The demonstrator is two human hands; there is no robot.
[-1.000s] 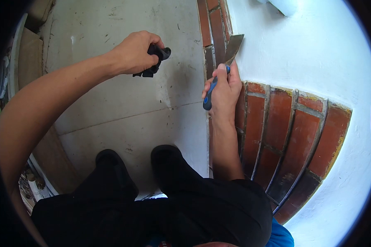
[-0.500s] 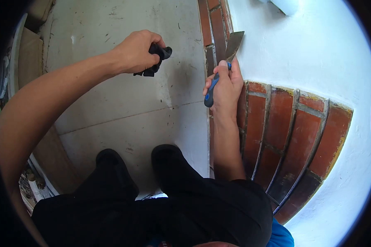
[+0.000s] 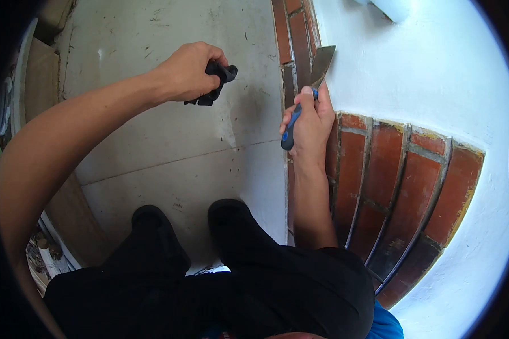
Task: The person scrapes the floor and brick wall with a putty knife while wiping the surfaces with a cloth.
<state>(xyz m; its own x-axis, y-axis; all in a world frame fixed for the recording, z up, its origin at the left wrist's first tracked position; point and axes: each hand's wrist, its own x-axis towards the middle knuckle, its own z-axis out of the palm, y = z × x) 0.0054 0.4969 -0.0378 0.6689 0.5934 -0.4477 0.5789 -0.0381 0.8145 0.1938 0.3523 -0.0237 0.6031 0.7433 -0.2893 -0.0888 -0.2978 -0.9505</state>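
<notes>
My left hand (image 3: 189, 70) is closed around a small black object (image 3: 220, 76), held above the pale floor; what the object is cannot be made out. My right hand (image 3: 309, 121) grips the blue and black handle of a putty knife (image 3: 322, 65). The knife's metal blade points up and slightly right, at the border between the brick strip (image 3: 300, 42) and the white wall (image 3: 413, 68). Whether the blade touches the wall cannot be told.
Red bricks (image 3: 382, 164) with grey joints lie right of my right forearm. My two dark shoes stand on the tiled floor (image 3: 169, 135). A wooden board (image 3: 39, 79) and some sticks (image 3: 47, 257) are along the left edge. A white fixture (image 3: 391, 8) is at the top.
My right hand and the putty knife have shifted very slightly downward. My left hand and the black object have hardly moved.
</notes>
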